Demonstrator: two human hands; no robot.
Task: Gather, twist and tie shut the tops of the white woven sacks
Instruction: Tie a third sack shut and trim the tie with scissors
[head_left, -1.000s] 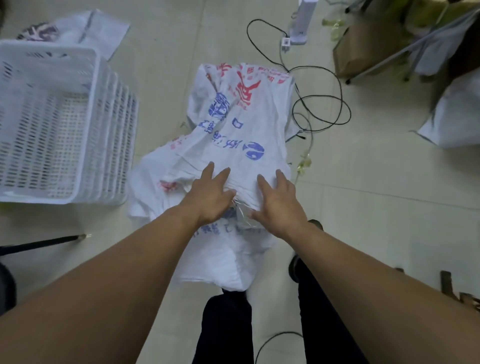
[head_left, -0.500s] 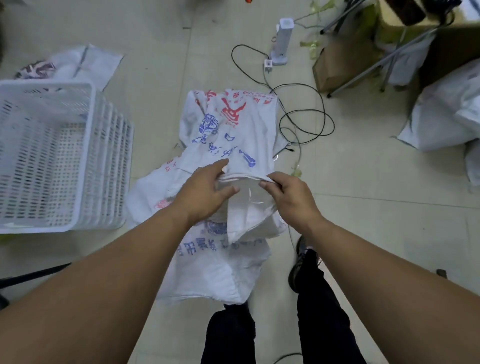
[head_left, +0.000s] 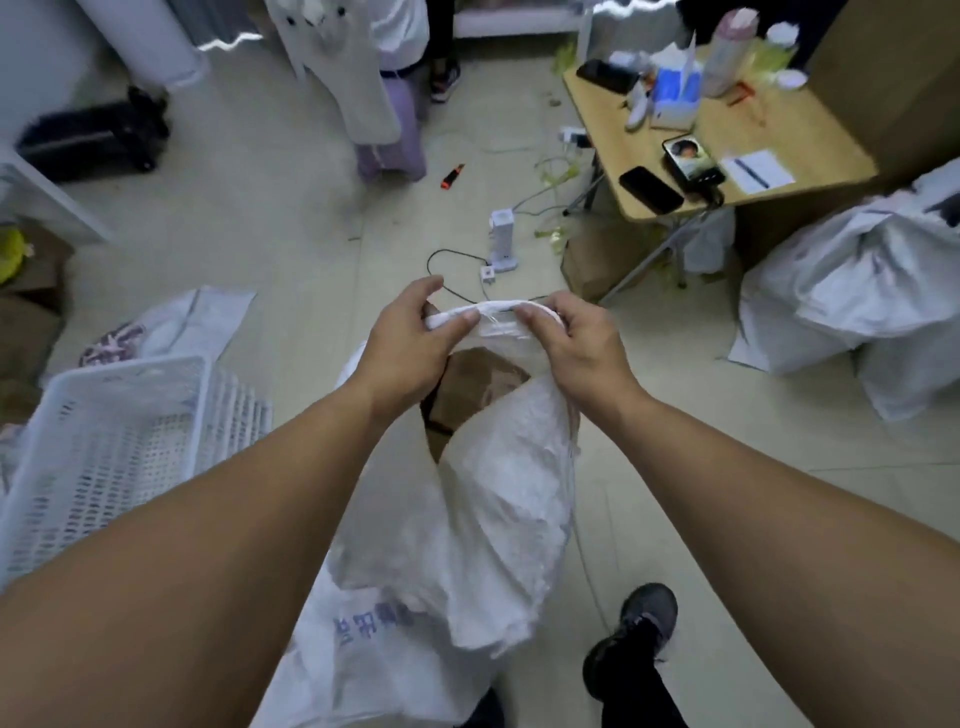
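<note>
A white woven sack with blue print hangs in front of me, lifted off the floor by its top edge. My left hand pinches the rolled rim at its left end. My right hand grips the same rim at its right end. The mouth gapes between my wrists, and something brown shows inside. Further white sacks, filled, lie on the floor at the right. A flat sack lies on the floor at the left.
A white plastic basket stands on the floor at my left. A power strip tower with black cable sits ahead. A wooden table with phones and bottles is at the right. A person's legs stand further back. My shoe is beside the sack.
Both hands went from pressing the sack flat on the floor to gripping its top edge and lifting it. The sack now hangs open, and my view has tilted up.
</note>
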